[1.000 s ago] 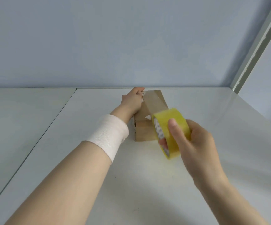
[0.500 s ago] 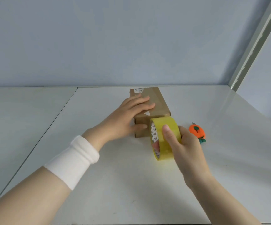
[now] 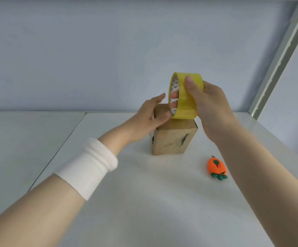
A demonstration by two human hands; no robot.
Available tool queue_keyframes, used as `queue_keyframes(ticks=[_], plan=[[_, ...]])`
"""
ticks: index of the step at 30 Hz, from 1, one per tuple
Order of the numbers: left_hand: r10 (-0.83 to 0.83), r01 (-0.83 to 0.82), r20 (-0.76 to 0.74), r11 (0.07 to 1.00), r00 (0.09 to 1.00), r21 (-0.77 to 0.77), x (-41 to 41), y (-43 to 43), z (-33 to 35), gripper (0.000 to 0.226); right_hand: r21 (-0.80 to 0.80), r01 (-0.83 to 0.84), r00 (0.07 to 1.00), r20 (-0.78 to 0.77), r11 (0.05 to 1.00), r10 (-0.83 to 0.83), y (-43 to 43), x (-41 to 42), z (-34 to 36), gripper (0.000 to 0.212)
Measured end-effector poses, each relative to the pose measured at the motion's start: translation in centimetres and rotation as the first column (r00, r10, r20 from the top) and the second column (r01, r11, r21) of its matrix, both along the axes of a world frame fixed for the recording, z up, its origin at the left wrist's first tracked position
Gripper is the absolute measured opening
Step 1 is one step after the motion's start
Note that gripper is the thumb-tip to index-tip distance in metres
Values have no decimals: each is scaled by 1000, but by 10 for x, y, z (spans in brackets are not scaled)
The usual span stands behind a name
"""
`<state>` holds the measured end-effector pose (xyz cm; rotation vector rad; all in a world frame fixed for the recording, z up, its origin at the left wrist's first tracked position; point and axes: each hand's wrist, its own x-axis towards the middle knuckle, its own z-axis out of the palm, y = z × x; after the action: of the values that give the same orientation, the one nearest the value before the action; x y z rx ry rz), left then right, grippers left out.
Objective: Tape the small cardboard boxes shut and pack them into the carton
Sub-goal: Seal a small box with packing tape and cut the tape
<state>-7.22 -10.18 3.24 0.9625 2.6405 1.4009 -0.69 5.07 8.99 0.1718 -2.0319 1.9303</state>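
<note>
A small brown cardboard box [image 3: 173, 141] stands on the white table [image 3: 144, 202], its near face towards me, with a strip of clear tape and dark marks on that face. My right hand [image 3: 210, 111] grips a yellow tape roll [image 3: 187, 97] just above the box top, thumb on the outer band and fingers through the core. My left hand [image 3: 150, 114], with a white wristband on the forearm, hovers at the box's top left edge with fingers loosely spread; its thumb lies close to the roll's lower rim. No carton is in view.
An orange carrot-shaped cutter [image 3: 216, 168] lies on the table to the right of the box, near my right forearm. A seam [image 3: 60, 148] divides this table from another surface on the left. A pale wall stands behind and a metal post [image 3: 278, 56] at the right.
My right hand has lifted the tape roll from in front of the box to above its top. My left hand has come up off the box top, where it lay flat.
</note>
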Motion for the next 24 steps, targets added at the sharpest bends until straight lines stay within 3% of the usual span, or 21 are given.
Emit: queue_keyframes(ticks=[1, 3, 5, 8, 10, 19, 24], plan=[[1, -2, -48, 1000, 999, -21, 2, 3, -8, 90, 5, 32, 999, -5, 999, -32, 0, -8, -2, 36], [26, -36, -153, 997, 988, -64, -1, 9, -22, 96, 5, 64, 998, -3, 998, -64, -1, -21, -5, 49], [105, -97, -174, 994, 979, 58, -10, 13, -30, 92, 3, 63, 997, 39, 998, -63, -1, -31, -9, 56], [163, -132, -110, 960, 980, 247, -20, 19, -38, 82, 17, 11, 998, 57, 1000, -12, -3, -40, -22, 30], [185, -148, -98, 943, 978, 298, -25, 23, -42, 74, 88, 70, 997, 14, 994, -72, -2, -45, -32, 20], [143, -112, -80, 945, 987, 306, -30, 21, -43, 65, -17, 246, 959, -141, 969, -246, -3, 2, -32, 28], [189, -163, -59, 939, 980, 302, -29, 24, -41, 67, 34, 266, 964, -34, 963, -265, -6, 44, -66, 24]])
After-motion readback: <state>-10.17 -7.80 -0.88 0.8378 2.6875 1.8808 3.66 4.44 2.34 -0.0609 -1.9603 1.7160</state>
